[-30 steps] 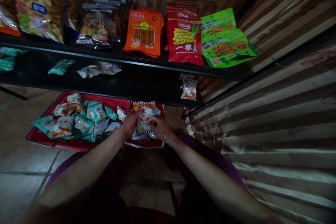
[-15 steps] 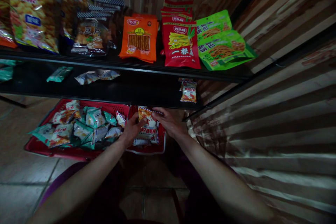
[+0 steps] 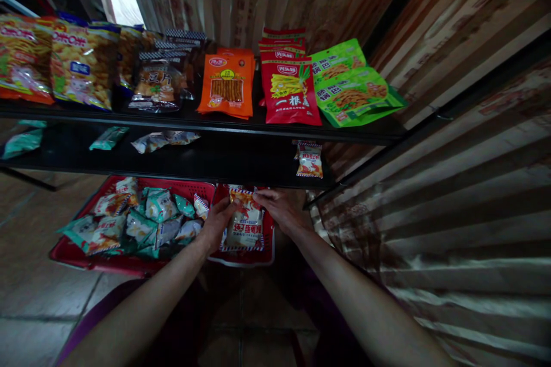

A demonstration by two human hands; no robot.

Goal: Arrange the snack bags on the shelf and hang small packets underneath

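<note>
A snack packet [image 3: 246, 228] between our two hands, above the red basket [image 3: 247, 258].
We'd expect it to be light, soft and a little slick, its filling easily crushed, so the flat end seals or side edges suit us best. Our left hand [image 3: 218, 221] is half-curled, gripping its upper left side; our right hand [image 3: 282, 210] pinches near the top right corner, nearly closed.

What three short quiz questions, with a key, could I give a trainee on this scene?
1. True or false: the left hand and the right hand both touch the same packet.
2. Which are farthest right on the top shelf? a) orange packs b) red packs c) green packs
3. What colour is the basket to the left of the hands?
Key: 1 true; 2 c; 3 red.
</note>
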